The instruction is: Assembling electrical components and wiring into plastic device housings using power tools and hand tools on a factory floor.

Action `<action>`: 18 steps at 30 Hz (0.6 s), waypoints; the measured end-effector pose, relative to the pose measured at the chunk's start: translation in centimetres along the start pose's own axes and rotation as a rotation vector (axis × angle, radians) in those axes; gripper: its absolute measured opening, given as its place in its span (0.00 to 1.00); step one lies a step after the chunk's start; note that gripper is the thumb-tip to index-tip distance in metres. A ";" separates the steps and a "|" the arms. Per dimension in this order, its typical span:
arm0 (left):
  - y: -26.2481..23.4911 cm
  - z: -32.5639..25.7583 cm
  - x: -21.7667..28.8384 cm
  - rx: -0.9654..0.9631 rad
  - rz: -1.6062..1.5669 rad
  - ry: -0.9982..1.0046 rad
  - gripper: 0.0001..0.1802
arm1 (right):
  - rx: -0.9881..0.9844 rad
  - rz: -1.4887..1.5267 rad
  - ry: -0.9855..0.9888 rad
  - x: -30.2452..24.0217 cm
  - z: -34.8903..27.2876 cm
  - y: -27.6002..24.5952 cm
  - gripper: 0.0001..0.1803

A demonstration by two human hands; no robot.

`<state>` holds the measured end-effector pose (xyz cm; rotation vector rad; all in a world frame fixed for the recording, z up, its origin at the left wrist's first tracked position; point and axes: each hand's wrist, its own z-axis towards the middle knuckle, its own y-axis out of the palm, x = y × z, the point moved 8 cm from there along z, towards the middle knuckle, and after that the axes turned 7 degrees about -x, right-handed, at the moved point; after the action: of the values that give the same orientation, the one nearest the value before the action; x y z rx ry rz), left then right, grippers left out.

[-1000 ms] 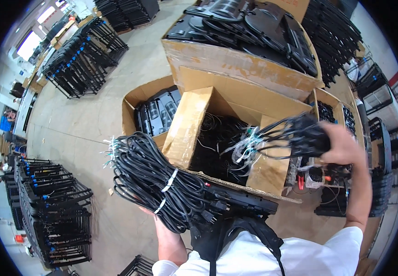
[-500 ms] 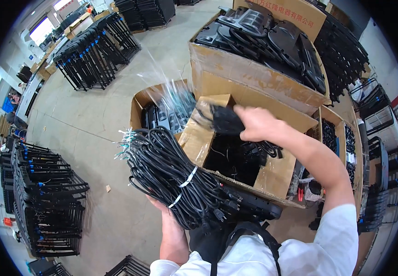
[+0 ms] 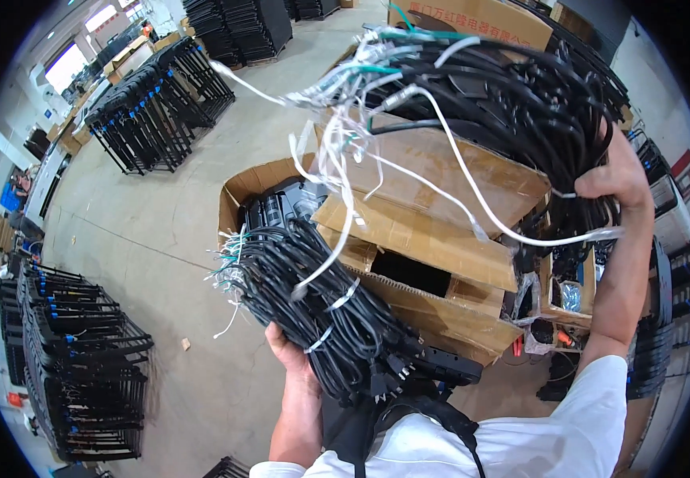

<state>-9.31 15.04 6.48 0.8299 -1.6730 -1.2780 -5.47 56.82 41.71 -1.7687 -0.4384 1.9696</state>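
Observation:
Across my left palm rests a thick bundle of black power cords (image 3: 337, 319), bound with white ties. My left hand (image 3: 289, 350) is closed round its underside, with the thumb showing. The plugs point toward my body, and stripped white and green wire ends stick out at the far left. At the upper right, my right hand (image 3: 620, 171) grips a second bundle of black power cords (image 3: 512, 103) and holds it up. Its loose white and green wire ends hang out leftward, over a cardboard box (image 3: 433, 247) whose flaps are partly folded over a dark opening.
Beyond stands a large carton (image 3: 456, 163), partly hidden by the raised cords. A smaller box (image 3: 233, 199) of dark plastic parts is at its left. Bins of small parts (image 3: 564, 295) lie to the right. Black frames (image 3: 90, 350) are stacked on the floor at left.
My right hand has risen up and right from the box and now holds a cord bundle. The box flaps have come across its opening. The left bundle stays in my left hand.

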 end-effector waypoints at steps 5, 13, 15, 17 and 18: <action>3.4 2.0 -3.0 0.048 -0.116 -0.045 0.40 | -0.141 -0.478 0.085 1.5 2.8 1.9 0.46; 6.9 2.2 -4.8 0.002 -0.044 0.109 0.34 | -0.456 -0.868 0.075 26.2 4.8 19.5 0.52; 8.1 1.1 -4.9 -0.086 -0.033 0.129 0.38 | -0.435 -0.785 -0.012 26.0 3.2 22.0 0.56; 9.2 0.7 -5.8 -0.147 0.000 0.112 0.38 | -0.593 -0.650 0.152 27.6 3.3 20.4 0.54; 10.3 0.5 -6.7 -0.132 0.021 0.104 0.38 | -0.509 -0.596 0.151 27.2 3.8 18.7 0.52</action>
<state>-7.04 23.80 14.82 0.7845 -1.4952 -1.2942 -13.48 55.61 9.50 -1.7635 -1.3297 1.3646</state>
